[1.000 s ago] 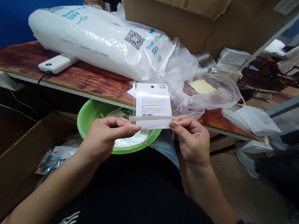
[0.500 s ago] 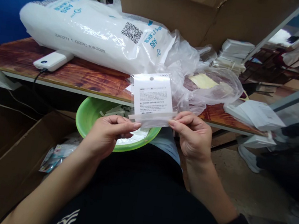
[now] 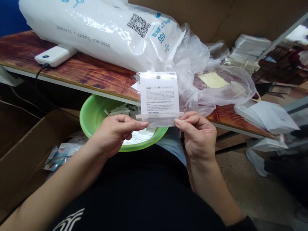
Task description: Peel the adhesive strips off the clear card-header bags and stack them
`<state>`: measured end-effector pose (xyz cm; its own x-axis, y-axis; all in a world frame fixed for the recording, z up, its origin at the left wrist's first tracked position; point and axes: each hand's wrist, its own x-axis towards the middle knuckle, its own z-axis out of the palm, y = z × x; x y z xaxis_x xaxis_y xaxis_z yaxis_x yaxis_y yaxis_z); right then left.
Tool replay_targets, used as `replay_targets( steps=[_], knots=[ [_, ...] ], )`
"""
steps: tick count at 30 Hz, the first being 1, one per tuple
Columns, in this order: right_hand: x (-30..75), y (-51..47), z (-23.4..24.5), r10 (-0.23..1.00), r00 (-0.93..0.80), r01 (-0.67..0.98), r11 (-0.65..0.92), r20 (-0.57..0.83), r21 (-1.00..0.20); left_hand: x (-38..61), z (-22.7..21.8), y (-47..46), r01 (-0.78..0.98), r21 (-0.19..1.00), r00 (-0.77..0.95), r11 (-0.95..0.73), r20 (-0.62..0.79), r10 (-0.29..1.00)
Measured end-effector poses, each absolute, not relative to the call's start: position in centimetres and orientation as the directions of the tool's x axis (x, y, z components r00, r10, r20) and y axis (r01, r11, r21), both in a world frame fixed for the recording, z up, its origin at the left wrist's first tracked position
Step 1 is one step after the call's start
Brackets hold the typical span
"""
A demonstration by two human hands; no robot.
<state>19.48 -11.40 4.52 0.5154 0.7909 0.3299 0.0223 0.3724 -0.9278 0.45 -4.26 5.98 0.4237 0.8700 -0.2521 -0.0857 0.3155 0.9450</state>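
A small clear packet [image 3: 159, 95] with a white printed card inside stands upright between my hands, above a green bowl [image 3: 92, 116] on my lap. My left hand [image 3: 114, 133] pinches the packet's lower left edge with thumb and forefinger. My right hand [image 3: 197, 137] pinches its lower right edge the same way. A narrow white strip runs across the packet's bottom between my fingertips. The bowl holds several white paper strips and clear plastic.
A big white sack [image 3: 97, 27] lies on the wooden table [image 3: 85, 73], beside a white power bank [image 3: 55, 55] and crumpled clear bags [image 3: 221, 86]. Cardboard boxes stand behind and at the left; one open box [image 3: 7, 160] holds small packets [image 3: 59, 154]. Another person sits far right.
The packet has risen a little and its card now faces me more squarely. Both hands keep their pinch on its lower edge. My view has shifted slightly.
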Motion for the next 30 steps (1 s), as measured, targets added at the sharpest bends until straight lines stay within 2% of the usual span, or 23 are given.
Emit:
replay_targets(
  steps=[6, 12, 16, 21, 30],
  knots=[
    [19.8, -11.0, 4.2, 0.81, 0.504, -0.026, 0.362, 0.3, -0.932, 0.1, 5.7, -4.0, -0.137, 0.878, 0.489, 0.458, -0.343, 0.802],
    [19.7, -10.7, 3.8, 0.825, 0.505, -0.065, 0.328, 0.253, -0.942, -0.3, 5.3, -3.7, -0.016, 0.817, 0.573, 0.576, -0.465, 0.675],
    [19.7, -10.4, 3.6, 0.831, 0.508, -0.092, 0.313, 0.225, -0.945, -0.3, 4.9, -3.6, 0.006, 0.798, 0.564, 0.603, -0.501, 0.656],
    [19.8, -10.2, 3.2, 0.843, 0.498, -0.142, 0.308, 0.2, -0.941, 0.0, 4.4, -3.5, -0.064, 0.733, 0.577, 0.677, -0.526, 0.625],
    [19.5, -10.0, 3.4, 0.854, 0.518, -0.286, 0.227, 0.049, -0.931, 0.4, 4.1, -3.7, -0.14, 0.672, 0.567, 0.727, -0.548, 0.615]
  ],
)
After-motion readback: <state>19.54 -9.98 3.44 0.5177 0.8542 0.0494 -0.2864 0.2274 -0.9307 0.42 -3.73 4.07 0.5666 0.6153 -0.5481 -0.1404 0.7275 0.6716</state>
